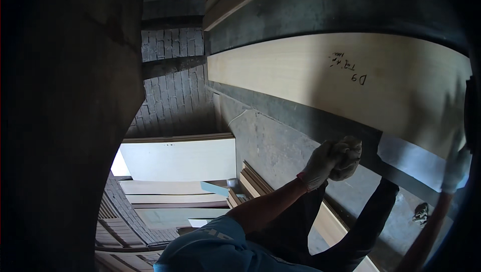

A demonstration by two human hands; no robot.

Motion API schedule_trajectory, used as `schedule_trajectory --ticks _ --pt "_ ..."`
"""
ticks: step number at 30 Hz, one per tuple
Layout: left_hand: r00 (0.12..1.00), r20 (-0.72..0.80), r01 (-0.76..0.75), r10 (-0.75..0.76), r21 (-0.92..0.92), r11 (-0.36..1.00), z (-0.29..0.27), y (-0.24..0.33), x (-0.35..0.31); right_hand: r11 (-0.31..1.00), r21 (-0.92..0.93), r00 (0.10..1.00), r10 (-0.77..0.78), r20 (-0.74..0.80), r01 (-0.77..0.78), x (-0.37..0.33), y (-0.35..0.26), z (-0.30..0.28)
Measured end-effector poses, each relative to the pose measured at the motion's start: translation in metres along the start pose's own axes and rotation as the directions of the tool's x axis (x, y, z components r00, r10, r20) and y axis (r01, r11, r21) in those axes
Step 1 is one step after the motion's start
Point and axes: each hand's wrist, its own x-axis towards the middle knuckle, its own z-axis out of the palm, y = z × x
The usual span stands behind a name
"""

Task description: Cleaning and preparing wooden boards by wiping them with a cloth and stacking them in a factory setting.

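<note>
My left hand, in a pale work glove, is closed around a crumpled beige rag in front of the dark bench edge. A long pale wooden board lies flat on the dark bench, with handwriting in black on its face. My right hand, also gloved, is at the far right by the board's end and over a white sheet that hangs past the bench edge. Its fingers are blurred and dim, so whether they grip anything cannot be seen.
A dark crumpled scrap lies on the concrete floor below the bench. A large white panel and several other boards stand at the left. Wood strips lie on the floor near my left arm. A brick wall stands behind.
</note>
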Motion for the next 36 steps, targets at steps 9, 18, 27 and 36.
schedule_trajectory --ticks 9,18,27,36 --pt "0.973 -0.023 0.158 -0.23 -0.657 0.737 -0.188 -0.013 -0.034 0.612 0.773 0.873 -0.274 0.404 -0.166 -0.237 -0.278 0.143" --pt "0.949 -0.009 -0.303 0.314 -0.289 0.908 -0.431 -0.072 -0.029 0.717 0.697 0.915 -0.275 0.296 -0.01 -0.31 -0.495 0.26" --pt "0.928 0.255 -0.362 0.27 0.46 0.811 -0.547 -0.028 0.004 -0.025 0.606 0.607 -0.029 0.794 -0.795 -0.274 -0.571 0.323" --pt "0.899 -0.22 -0.413 0.378 -0.147 0.899 -0.716 0.014 0.077 -0.171 0.747 0.73 0.163 0.664 -0.642 -0.238 -0.685 0.444"
